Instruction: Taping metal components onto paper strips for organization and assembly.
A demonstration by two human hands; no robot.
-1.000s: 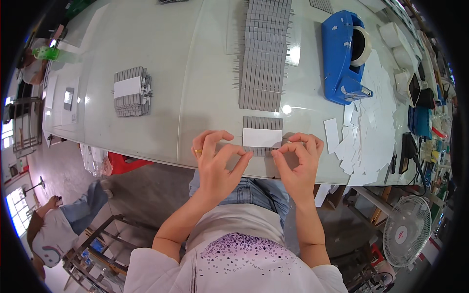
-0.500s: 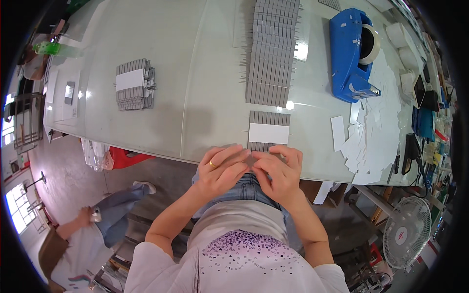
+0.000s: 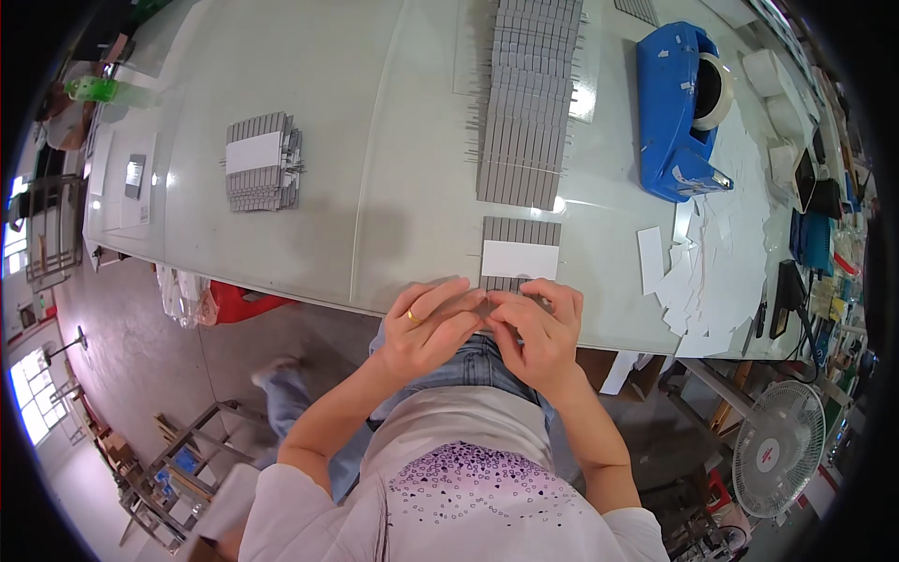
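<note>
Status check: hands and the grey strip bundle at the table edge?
Left hand and right hand together on bundle near edge. White label across its middle. Nothing blocking.

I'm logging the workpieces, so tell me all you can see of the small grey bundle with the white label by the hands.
The small grey bundle is a flat row of thin grey strips side by side, with a white rectangular label across its middle. It lies flat at the table's near edge, below a longer grey row. Both hands, left hand and right hand, cover its near end.
</note>
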